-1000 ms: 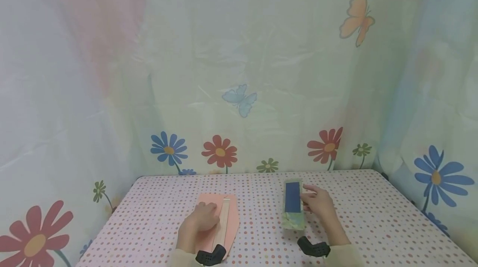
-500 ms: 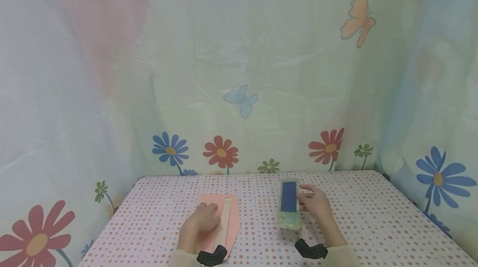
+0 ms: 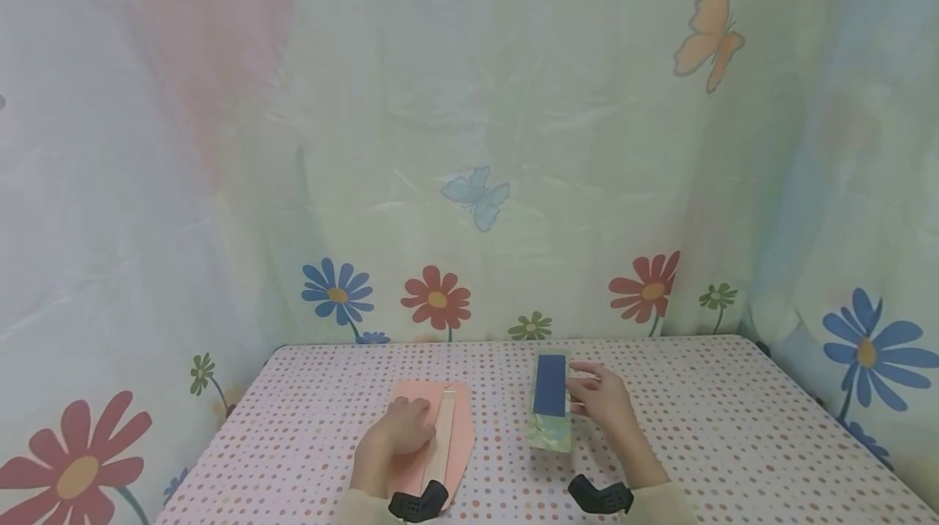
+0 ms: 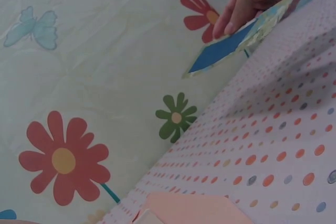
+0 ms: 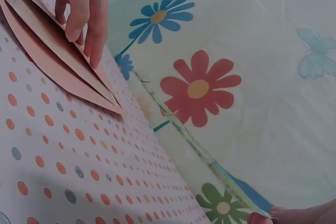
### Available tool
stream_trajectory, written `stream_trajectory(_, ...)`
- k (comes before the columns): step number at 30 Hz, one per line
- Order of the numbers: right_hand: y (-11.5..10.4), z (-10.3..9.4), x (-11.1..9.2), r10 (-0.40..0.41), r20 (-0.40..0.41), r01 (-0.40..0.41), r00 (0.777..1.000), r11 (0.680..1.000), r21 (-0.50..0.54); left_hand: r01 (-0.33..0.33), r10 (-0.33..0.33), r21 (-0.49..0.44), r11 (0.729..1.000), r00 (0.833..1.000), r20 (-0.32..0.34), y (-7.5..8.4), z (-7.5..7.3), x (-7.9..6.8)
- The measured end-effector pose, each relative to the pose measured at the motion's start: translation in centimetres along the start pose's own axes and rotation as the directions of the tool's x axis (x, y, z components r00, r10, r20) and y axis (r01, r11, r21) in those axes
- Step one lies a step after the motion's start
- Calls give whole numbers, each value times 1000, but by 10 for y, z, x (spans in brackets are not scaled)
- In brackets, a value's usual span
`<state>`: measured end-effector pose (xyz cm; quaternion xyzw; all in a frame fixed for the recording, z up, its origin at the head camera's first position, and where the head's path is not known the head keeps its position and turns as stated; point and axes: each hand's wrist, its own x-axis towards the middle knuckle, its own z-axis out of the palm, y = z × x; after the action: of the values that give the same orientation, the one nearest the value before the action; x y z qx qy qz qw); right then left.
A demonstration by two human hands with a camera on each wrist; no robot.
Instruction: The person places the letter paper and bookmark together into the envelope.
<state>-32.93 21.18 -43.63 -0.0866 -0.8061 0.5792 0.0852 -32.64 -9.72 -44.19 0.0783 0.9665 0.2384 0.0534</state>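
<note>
My right hand (image 3: 607,407) pinches the right edge of a flat green-patterned piece (image 3: 548,435) with a dark blue rectangle (image 3: 550,385) on its face. This piece is held above the table, its shadow falling below it; in the left wrist view the blue patch (image 4: 218,55) faces the camera at a tilt. To the left, my left hand (image 3: 402,427) rests on a pink sheet with cut corners (image 3: 461,435). A long pale strip (image 3: 443,439) lies along that sheet, beside my fingers. The right wrist view shows the left hand's fingers (image 5: 97,30) pointing down at the sheet.
The table (image 3: 682,427) wears a white cover with coloured dots. Behind and at both sides hangs a curtain (image 3: 557,142) printed with flowers and butterflies. A black wrist camera (image 3: 418,502) sits on the left wrist, another (image 3: 600,496) on the right.
My right hand has carried the green piece with the blue rectangle leftward, closer to the pink sheet. The left hand stays on the sheet.
</note>
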Motion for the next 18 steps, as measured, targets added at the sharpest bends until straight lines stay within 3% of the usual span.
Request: stream_trajectory(18,-3,17,-7,-6,27,6,1000,1000,-6,7,-7,4,1000,1000,2,1,-1,0)
